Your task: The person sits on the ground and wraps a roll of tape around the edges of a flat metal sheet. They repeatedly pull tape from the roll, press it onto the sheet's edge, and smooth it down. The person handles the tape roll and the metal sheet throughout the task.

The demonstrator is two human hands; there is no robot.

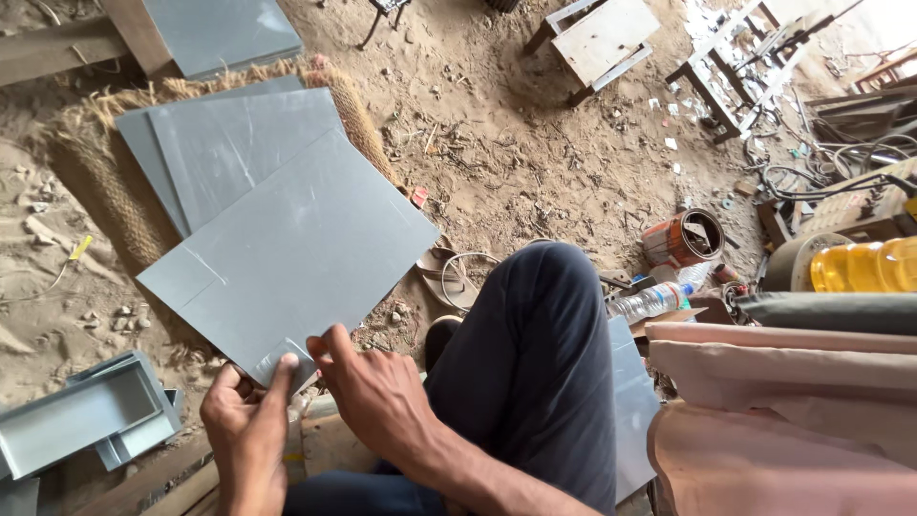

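Note:
Both my hands hold the near corner of a large grey sheet (296,253) that tilts out over the sandy ground. My left hand (244,416) pinches the corner from below-left, thumb on top. My right hand (368,387) grips the same corner from the right, fingers curled over the edge. Under the sheet's far end lie two more grey sheets (224,143) stacked on a coir mat (105,191). My knee in dark trousers (535,344) is raised just right of my hands.
Folded grey sheet-metal trays (81,420) lie at lower left. A sandal (444,277), a clear plastic bottle (654,301), an orange-brown can (683,239), a yellow container (864,266) and pink cloth (783,401) sit to the right. Wooden stools (597,43) and cables stand farther back.

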